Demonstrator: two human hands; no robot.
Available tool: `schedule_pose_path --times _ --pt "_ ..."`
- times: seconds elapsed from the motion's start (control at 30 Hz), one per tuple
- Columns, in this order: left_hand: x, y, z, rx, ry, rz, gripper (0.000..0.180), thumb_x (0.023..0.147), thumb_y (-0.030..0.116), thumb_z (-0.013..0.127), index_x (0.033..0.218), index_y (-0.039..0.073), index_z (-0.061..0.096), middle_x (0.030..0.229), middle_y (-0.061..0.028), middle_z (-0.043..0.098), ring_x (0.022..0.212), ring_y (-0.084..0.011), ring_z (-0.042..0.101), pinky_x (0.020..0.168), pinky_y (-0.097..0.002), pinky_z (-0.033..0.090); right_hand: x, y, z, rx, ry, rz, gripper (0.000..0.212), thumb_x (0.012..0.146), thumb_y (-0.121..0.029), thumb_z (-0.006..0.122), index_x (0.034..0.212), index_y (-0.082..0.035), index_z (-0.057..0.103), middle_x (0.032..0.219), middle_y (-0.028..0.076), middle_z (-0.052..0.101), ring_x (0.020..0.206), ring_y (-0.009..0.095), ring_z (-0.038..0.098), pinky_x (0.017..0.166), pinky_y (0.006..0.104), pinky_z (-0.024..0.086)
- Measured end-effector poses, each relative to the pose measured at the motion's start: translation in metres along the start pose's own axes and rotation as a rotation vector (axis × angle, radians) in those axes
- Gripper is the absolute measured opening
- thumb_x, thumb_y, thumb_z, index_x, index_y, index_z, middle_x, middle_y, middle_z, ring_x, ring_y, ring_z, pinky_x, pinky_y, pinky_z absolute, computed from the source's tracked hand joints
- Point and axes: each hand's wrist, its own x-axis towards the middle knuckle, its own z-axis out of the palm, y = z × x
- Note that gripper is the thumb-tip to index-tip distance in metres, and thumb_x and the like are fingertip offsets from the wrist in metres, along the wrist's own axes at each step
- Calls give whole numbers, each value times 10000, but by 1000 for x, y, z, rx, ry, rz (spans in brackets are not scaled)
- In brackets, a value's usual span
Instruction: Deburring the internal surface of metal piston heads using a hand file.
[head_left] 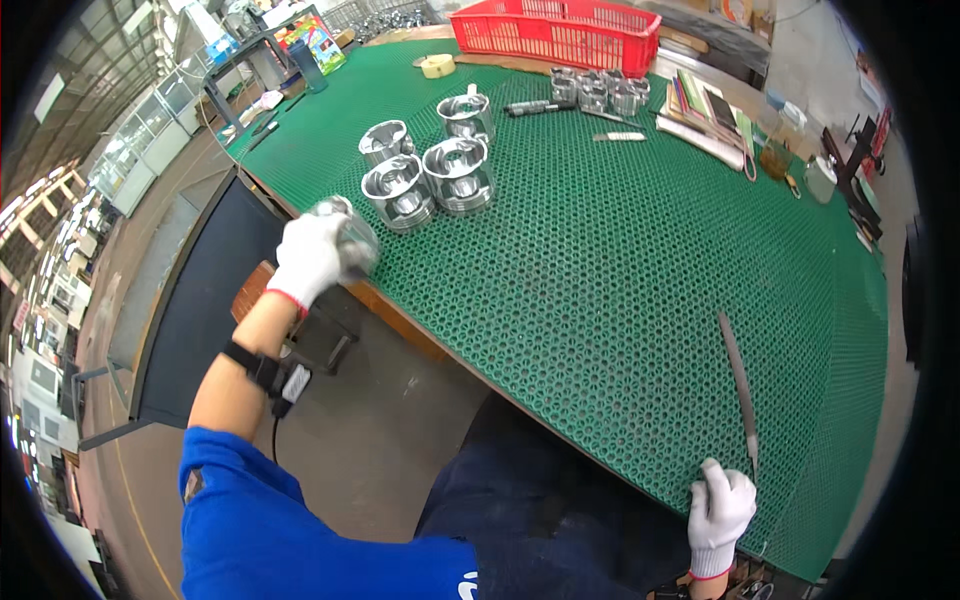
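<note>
At the left edge of the green mat point(560, 290), my left hand point(308, 256) in a white glove is closed around a metal piston point(357, 243), slightly blurred. Just beyond it stand several larger pistons point(460, 178), upright and close together, silvery with hollows in their sides. On the right, my gloved right hand point(722, 502) rests at the near edge of the mat, fingers loosely bent and apart, nothing seen in them. A long, slim metal file point(738, 375) lies just beyond it, its narrow end close to the knuckles.
Smaller pistons point(595, 92) stand in a group at the back, before a red plastic crate point(560, 35). Markers point(540, 107), a roll of tape point(437, 66), a brush point(620, 136) and a stack of papers point(705, 125) lie around. A jar point(777, 158) stands far right.
</note>
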Motion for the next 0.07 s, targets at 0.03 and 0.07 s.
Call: schedule_pose_path --times 0.03,0.07 --pt "23 -25 18 -144 109 -130 503 769 476 745 1094 98 675 1099 -192 660 1010 -326 658 877 -394 525 -2 5 4 31 -9 -4 454 658 -144 747 1107 -134 677 829 69 598 775 303 576 733 410 477" --pt "48 -56 44 -290 214 -262 495 798 472 730 1130 110 673 1181 -194 642 1067 -299 652 910 -387 515 -6 12 7 61 -22 -9 477 654 -156 752 1124 -136 676 835 67 598 793 299 579 752 407 477"
